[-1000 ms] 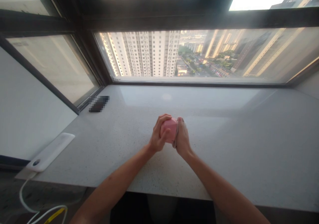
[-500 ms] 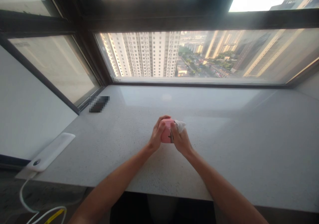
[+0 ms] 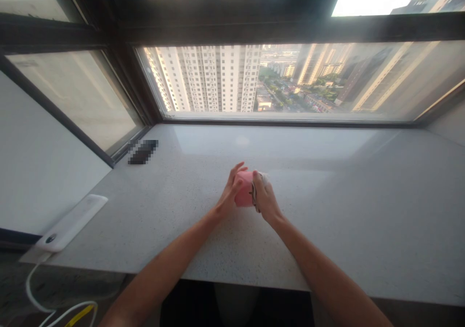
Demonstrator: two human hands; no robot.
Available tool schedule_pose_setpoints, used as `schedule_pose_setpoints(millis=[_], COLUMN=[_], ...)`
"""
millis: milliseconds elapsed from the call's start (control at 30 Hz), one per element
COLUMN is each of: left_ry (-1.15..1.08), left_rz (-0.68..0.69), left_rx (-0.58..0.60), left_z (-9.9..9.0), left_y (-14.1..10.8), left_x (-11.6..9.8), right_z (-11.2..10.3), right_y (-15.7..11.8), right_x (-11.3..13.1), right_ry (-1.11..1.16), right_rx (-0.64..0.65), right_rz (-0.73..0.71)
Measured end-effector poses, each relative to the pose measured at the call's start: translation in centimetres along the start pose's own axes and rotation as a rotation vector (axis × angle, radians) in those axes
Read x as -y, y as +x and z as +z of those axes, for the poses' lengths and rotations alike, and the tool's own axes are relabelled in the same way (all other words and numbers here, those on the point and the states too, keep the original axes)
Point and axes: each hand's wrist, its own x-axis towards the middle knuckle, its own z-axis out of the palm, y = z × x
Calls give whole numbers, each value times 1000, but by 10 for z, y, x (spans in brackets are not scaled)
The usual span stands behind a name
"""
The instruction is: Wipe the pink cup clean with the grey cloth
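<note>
My left hand point(image 3: 229, 194) is part open, fingers spread against a pink rounded object point(image 3: 243, 189) over the speckled stone desk point(image 3: 327, 230). My right hand point(image 3: 265, 200) presses a white cloth point(image 3: 262, 177) on its other side. Pixelated phone point(image 3: 143, 152) lies well off left.

The head-worn camera looks forward and down over the left hand point(image 3: 229, 196) and right hand point(image 3: 265, 200), close above the surface point(image 3: 345, 235), facing the window point(image 3: 203, 80) across the upper frame.
</note>
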Motion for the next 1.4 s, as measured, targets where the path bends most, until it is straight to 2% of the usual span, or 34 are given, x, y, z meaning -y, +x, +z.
schedule_pose_setpoints(millis=[67,133,200,267,300,333,367,433,500,567,633,700,733,833,867,900,933,1033,1067,1100,1133,1200,1267,1300,1333,1400], left_ry=[211,331,255,100,60,72,130,300,369,257,100,67,120,348,368,337,263,0,-29,-14,40,196,258,224,155,-28], left_rz=[257,414,347,162,99,93,152,373,505,418,210,106,135,381,417,391,303,-74,-134,-123,-49,189,367,379,335,145], left_rx=[71,93,17,-69,-103,-128,-138,-108,-48,-55,-86,-106,-112,-94,-74,-64,-60,-52,-60,-80,-103,-127,-117,-115,-113,-92], left_z=[-2,0,7,15,17,18,18,15,13,14,18,21,20,14,12,10,10,12,13,14,14,14,12,12,12,14], left_y=[-2,-5,-7,-9,-10,-10,-10,-9,-7,-7,-7,-8,-9,-7,-6,-4,-3,-2,-3,-4,-5,-8,-8,-8,-7,-5], left_x=[-1,-4,-8,-10,-10,-10,-9,-8,-9,-12,-15,-17,-17,-17,-17,-18,-19,-21,-20,-18,-16,-12,-10,-11,-12,-17], right_z=[3,6,8,8,8,8,9,9,9,9,7,6,7,9,10,10,10,7,7,7,8,11,13,13,11,6], right_y=[0,-4,-9,-14,-15,-16,-15,-14,-13,-15,-17,-17,-16,-14,-13,-14,-15,-19,-20,-21,-21,-20,-19,-20,-20,-20], right_x=[2,2,1,1,2,3,5,8,10,10,9,8,8,9,9,9,8,5,5,6,7,10,10,9,6,1], right_ry=[162,242,169,17,-43,-63,-36,99,180,111,-17,-67,-45,97,119,108,64,-130,-158,-152,-114,-4,38,17,-31,-158], right_rx=[10,-1,-33,-46,-40,-44,-62,-114,-145,-129,-81,-50,-63,-155,-166,-162,-138,-42,-36,-52,-85,-158,-177,-161,-125,-30], right_rz=[173,232,96,-93,-136,-129,-85,39,75,-25,-161,-174,-128,21,27,1,-49,-204,-210,-178,-113,34,65,13,-72,-252])
